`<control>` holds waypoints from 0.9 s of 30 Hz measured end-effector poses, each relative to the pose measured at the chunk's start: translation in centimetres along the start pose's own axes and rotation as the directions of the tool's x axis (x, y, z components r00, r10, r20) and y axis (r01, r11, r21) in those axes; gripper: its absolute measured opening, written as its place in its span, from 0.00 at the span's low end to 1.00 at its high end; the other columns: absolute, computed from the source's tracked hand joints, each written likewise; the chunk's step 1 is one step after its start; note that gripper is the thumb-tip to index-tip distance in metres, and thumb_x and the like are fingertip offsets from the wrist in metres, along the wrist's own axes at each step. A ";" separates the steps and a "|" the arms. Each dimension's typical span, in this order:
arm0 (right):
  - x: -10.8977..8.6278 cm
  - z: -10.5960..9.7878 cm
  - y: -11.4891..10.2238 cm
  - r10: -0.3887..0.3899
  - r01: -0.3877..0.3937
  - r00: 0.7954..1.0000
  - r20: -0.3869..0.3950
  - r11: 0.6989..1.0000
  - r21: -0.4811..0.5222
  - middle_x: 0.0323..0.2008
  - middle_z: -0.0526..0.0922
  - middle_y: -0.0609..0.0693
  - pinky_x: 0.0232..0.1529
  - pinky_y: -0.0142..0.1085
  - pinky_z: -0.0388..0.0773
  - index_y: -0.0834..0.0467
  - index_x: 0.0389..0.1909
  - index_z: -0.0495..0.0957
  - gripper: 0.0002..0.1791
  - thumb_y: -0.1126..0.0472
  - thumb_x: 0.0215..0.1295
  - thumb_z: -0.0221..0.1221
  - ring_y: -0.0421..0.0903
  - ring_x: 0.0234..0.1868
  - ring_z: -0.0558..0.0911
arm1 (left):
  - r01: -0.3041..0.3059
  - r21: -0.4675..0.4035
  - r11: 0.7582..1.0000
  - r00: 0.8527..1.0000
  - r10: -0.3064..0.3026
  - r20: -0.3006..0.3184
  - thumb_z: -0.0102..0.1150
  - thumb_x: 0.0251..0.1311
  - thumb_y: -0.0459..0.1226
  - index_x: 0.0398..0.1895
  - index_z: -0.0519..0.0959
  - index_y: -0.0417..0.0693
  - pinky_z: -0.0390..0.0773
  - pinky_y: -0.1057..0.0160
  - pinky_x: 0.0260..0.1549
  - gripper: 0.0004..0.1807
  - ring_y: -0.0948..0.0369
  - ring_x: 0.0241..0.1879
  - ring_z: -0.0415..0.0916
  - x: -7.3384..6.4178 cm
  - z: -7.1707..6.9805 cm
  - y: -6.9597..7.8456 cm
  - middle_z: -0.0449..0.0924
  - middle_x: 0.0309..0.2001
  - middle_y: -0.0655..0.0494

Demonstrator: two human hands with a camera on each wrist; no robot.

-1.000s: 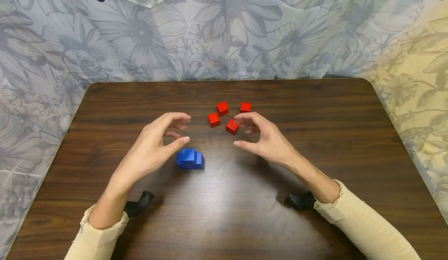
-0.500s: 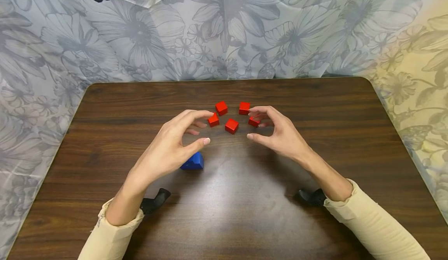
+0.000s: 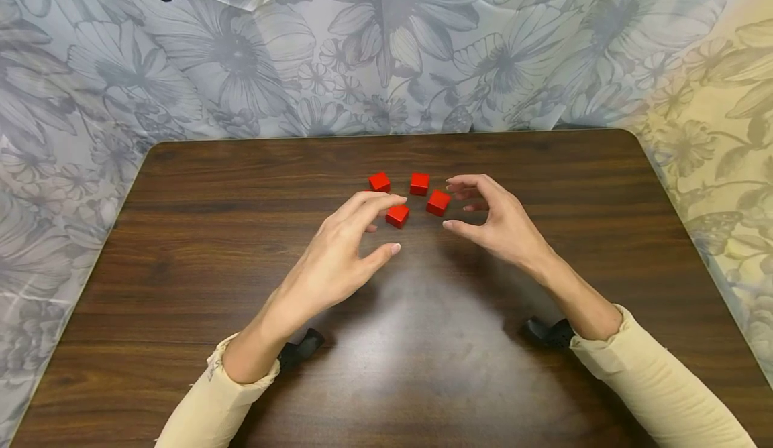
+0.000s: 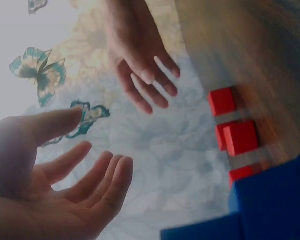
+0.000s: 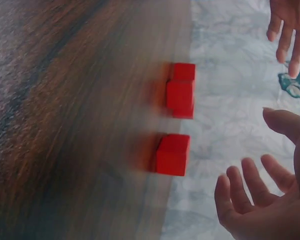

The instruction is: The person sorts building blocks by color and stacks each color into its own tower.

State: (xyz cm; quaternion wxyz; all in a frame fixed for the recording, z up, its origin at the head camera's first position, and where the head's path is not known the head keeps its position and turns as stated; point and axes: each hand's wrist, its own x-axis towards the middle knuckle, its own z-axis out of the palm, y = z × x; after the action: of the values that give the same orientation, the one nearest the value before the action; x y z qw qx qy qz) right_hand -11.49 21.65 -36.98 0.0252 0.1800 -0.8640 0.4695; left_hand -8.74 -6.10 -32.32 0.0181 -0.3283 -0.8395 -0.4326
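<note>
My left hand hovers over the table's middle with fingers loosely bent and nothing in its grasp. Its fingertips overlap the nearest red cube in the head view. Across from it, my right hand also holds nothing, thumb apart from the fingers, just right of another red cube. Two more red cubes, a left one and a right one, sit farther back. Part of a further cube is hidden behind my left hand. Blue blocks loom large in the left wrist view; my left hand hides them in the head view.
All the cubes lie on a dark wooden table. Behind its far edge hangs a flower-print cloth. Black wrist straps show at the left cuff and the right cuff.
My left hand has moved right, passing over the blue blocks and up to the red cubes. My right hand has shifted right and slightly back, uncovering the cubes on that side.
</note>
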 end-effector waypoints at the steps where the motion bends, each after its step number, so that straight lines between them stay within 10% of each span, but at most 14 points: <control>1: 0.0 0.0 0.1 0.001 -0.001 1.000 0.000 1.000 -0.005 0.57 0.78 0.49 0.52 0.36 0.77 0.55 0.62 0.72 0.34 0.66 0.54 0.73 0.50 0.57 0.78 | 0.008 0.018 1.000 1.000 -0.008 -0.016 0.70 0.59 0.34 0.65 0.73 0.50 0.79 0.64 0.47 0.30 0.63 0.48 0.76 0.1 0.3 0.0 0.73 0.60 0.60; 17: 0.6 -0.5 1.4 0.026 -0.027 1.000 -0.007 0.999 -0.022 0.57 0.79 0.52 0.52 0.45 0.77 0.57 0.62 0.73 0.33 0.66 0.55 0.73 0.49 0.56 0.78 | 0.160 -0.076 0.984 0.987 -0.157 0.040 0.69 0.59 0.34 0.69 0.70 0.52 0.79 0.66 0.50 0.34 0.64 0.53 0.74 1.7 3.8 -0.8 0.72 0.63 0.59; 27: 1.0 -0.4 2.7 0.066 -0.066 0.998 0.007 0.997 -0.036 0.57 0.78 0.55 0.53 0.46 0.76 0.58 0.62 0.72 0.31 0.66 0.57 0.71 0.51 0.54 0.77 | 0.303 -0.168 0.938 0.947 -0.277 0.159 0.68 0.61 0.36 0.75 0.62 0.51 0.80 0.59 0.52 0.39 0.50 0.55 0.79 2.9 5.8 -1.8 0.68 0.68 0.50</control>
State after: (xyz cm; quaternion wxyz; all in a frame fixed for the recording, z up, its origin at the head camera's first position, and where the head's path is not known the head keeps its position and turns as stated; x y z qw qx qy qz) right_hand -13.35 23.00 -38.68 0.0097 0.1529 -0.8779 0.4537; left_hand -10.56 -1.02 -36.37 -0.1335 -0.2292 -0.8328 -0.4859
